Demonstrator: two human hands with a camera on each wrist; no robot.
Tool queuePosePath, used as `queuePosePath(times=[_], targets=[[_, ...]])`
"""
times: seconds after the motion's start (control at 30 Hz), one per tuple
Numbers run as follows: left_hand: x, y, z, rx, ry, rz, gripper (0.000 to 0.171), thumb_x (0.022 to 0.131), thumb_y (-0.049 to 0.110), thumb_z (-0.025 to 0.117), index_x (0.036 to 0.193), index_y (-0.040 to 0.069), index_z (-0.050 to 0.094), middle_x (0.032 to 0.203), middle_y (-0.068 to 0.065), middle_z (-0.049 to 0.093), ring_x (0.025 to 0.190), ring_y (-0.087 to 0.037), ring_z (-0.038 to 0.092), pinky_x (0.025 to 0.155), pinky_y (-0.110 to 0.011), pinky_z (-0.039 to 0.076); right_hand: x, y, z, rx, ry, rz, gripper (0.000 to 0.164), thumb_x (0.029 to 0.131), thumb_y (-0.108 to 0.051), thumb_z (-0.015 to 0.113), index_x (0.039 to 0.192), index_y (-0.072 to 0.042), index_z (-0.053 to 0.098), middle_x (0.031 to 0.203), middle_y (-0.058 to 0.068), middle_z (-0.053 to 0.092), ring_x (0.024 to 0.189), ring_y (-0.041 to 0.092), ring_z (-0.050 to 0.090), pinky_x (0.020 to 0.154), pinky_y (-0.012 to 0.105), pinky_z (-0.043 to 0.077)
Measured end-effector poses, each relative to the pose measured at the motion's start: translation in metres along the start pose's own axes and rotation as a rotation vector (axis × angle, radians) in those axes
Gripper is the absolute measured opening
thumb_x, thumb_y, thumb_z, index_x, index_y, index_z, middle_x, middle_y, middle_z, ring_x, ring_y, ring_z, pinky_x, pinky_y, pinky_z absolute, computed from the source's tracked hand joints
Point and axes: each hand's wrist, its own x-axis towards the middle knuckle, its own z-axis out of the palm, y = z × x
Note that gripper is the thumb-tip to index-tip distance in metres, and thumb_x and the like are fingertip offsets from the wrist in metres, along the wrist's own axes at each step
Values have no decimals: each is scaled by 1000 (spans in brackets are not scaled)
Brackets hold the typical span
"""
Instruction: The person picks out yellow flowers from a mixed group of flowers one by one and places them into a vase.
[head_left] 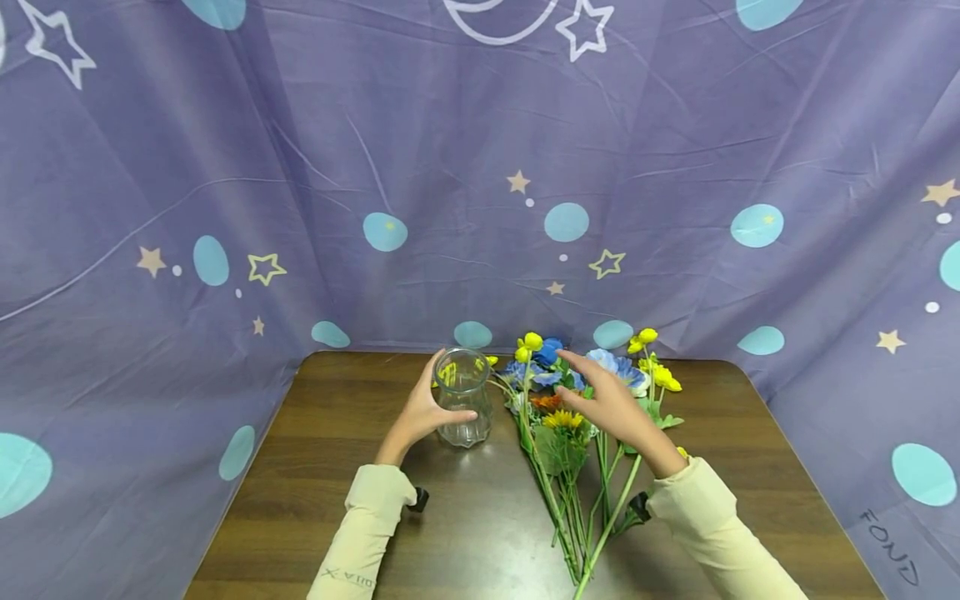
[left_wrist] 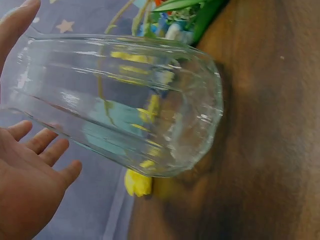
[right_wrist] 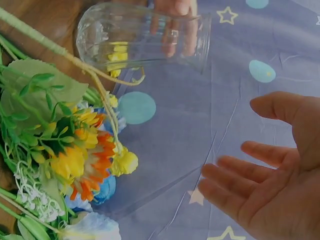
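Observation:
A clear glass vase (head_left: 465, 408) with a ribbed body stands upright on the wooden table. My left hand (head_left: 426, 408) is spread around its upper part, thumb across the near side and fingers along the far side. In the left wrist view, a gap shows between the left palm (left_wrist: 30, 190) and the glass. My right hand (head_left: 611, 404) hovers over the artificial flowers, palm toward the vase, fingers spread and holding nothing. Below it lie a yellow sunflower (head_left: 562, 419), an orange flower (right_wrist: 97, 165) and blue blooms (head_left: 532, 377), stems toward me.
Yellow buds (head_left: 663, 377) on stems lie at the right of the bunch. Another yellow bloom (left_wrist: 137, 183) lies behind the vase. A purple cloth (head_left: 450, 250) with stars and ovals hangs close behind the table (head_left: 300, 500).

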Motion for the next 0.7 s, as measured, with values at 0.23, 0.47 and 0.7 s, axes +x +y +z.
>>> queuePosePath(times=[0.23,0.47,0.7], targets=[[-6,7,-2,-52,-15,-3,111,66,8,95,157,9,32,157,-26,40,148,-46,32,123,-64,23,3,-5,5,137,-150,30,58,102,-27,62,153,-6,44,152,21,51,129,42,58,104,57,52],[-1,-18,-6,-41,-83,-31,109,70,10,93,159,8,29,157,-24,42,145,-46,38,122,-61,29,2,-5,23,128,-211,82,46,101,-21,62,141,0,56,132,25,65,115,38,68,94,46,60],[4,-21,-9,-62,-160,-74,105,71,17,94,157,9,34,150,-19,51,142,-40,46,120,-56,36,0,-2,36,106,-235,94,44,98,-19,62,136,4,60,128,25,68,111,37,69,90,46,61]])
